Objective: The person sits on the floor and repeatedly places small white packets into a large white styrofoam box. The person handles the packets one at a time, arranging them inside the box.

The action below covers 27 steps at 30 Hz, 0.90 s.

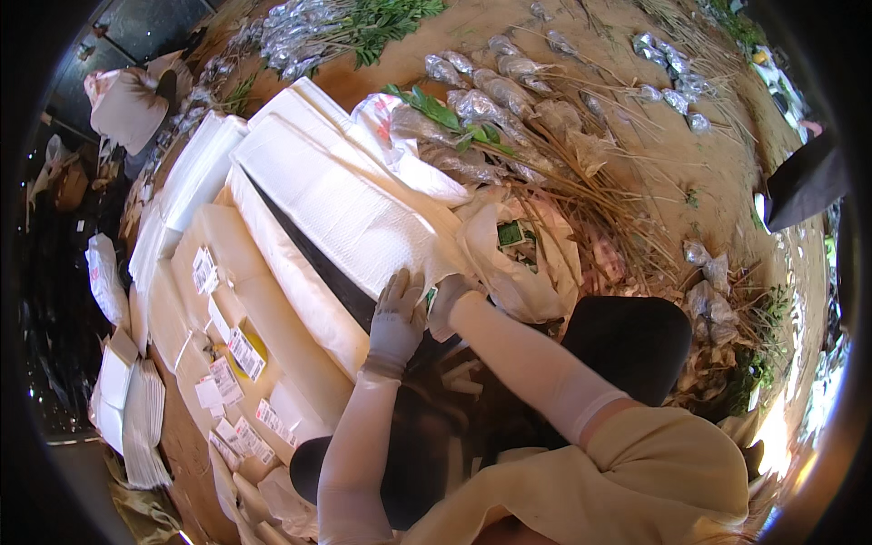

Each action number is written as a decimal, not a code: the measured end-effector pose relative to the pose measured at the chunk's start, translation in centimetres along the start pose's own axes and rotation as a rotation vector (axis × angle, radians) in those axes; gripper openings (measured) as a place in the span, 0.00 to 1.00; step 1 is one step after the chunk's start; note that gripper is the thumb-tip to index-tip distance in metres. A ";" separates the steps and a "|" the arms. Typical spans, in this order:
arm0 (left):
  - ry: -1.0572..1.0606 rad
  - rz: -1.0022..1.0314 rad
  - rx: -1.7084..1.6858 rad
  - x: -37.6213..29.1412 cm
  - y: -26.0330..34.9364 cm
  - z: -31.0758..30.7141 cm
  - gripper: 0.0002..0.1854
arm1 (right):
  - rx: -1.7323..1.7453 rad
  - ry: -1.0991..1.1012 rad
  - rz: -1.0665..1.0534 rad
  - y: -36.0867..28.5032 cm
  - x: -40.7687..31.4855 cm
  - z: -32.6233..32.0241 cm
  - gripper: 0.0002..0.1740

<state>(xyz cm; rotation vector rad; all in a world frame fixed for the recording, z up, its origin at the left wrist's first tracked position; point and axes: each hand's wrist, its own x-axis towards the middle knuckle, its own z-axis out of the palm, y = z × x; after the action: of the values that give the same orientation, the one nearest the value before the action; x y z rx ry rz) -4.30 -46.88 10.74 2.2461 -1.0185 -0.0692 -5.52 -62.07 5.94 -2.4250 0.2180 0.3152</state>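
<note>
Both hands wear grey work gloves and meet at the near end of a long white textured packing sheet or stack of sheets (340,197). My left hand (397,323) lies flat on its near edge, fingers extended. My right hand (449,303) is at the near right corner, where its fingers are partly hidden, so its grip is unclear. Between the hands a small green patch (430,296) shows. Just right of the sheet lies a crumpled white plastic bag (524,272) with green-printed pieces inside. A dark gap separates the sheet from a pale padded roll or edge (293,272) on the left.
Cardboard (238,259) at left carries several printed labels (245,354). Plant bundles with wrapped roots (490,102) and bare stems lie on the ground ahead. Leafy bundles (381,27) lie farther off. Folded cartons (139,415) stand at far left. A dark stool-like shape (627,347) is at right.
</note>
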 end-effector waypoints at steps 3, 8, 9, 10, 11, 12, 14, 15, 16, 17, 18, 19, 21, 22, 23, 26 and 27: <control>0.054 0.008 -0.086 0.5 -1.4 -0.7 0.22 | -0.128 0.067 0.009 -3.5 2.7 -2.7 0.16; 0.103 0.005 0.066 2.7 -2.5 -2.5 0.21 | -0.170 0.198 -0.004 -5.0 6.4 -3.3 0.15; 0.131 0.028 0.144 3.3 -2.2 -2.6 0.21 | -0.158 0.224 -0.027 -5.0 6.8 -2.7 0.15; 0.143 0.081 0.234 3.8 -2.0 -2.6 0.21 | -0.143 0.249 -0.063 -5.0 6.9 -1.8 0.15; 0.120 0.088 0.244 4.2 -1.9 -3.0 0.21 | -0.124 0.267 -0.096 -5.6 7.5 -1.0 0.15; 0.096 0.095 0.248 4.7 -1.5 -3.4 0.21 | -0.112 0.287 -0.128 -6.0 8.0 -0.4 0.15; 0.034 0.169 0.263 6.4 0.2 -3.4 0.21 | -0.134 0.349 -0.126 -4.3 7.9 -0.7 0.16; 0.030 0.146 0.249 6.6 0.0 -3.2 0.21 | -0.124 0.376 -0.134 -4.0 8.1 -0.5 0.16; 0.025 0.125 0.232 6.8 0.0 -2.8 0.21 | -0.126 0.400 -0.150 -3.2 8.2 -0.4 0.17; 0.029 0.094 0.230 6.8 -0.6 -3.3 0.21 | -0.123 0.423 -0.198 -3.3 8.4 -0.4 0.17; 0.092 0.086 0.131 6.0 -2.6 -2.8 0.20 | -0.115 0.450 -0.243 -3.2 8.0 -0.2 0.18; 0.120 0.022 0.064 6.0 -3.8 -2.6 0.19 | -0.126 0.478 -0.302 -2.7 7.3 -0.1 0.18; 0.178 -0.135 -0.078 5.2 -4.8 -2.2 0.19 | -0.124 0.452 -0.393 -2.1 4.8 -1.2 0.20; 0.165 -0.171 -0.087 5.8 -4.0 -2.2 0.19 | -0.071 0.361 -0.387 -1.8 3.4 -2.4 0.20; 0.167 -0.165 -0.036 6.5 -3.4 -2.4 0.19 | 0.038 0.123 -0.315 -2.5 2.2 -4.7 0.21; 0.173 -0.086 0.127 8.0 -2.3 -3.2 0.19 | 0.204 0.541 -0.415 -3.0 -1.0 -5.2 0.21; 0.134 -0.112 0.092 8.1 -1.8 -3.4 0.18 | 0.183 0.699 -0.522 -2.7 -1.3 -5.1 0.21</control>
<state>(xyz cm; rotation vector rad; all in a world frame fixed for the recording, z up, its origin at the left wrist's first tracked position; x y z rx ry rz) 3.53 -49.78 14.04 2.3553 -0.8403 0.0811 -5.26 -63.21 11.70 -2.2163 -0.0887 -0.7576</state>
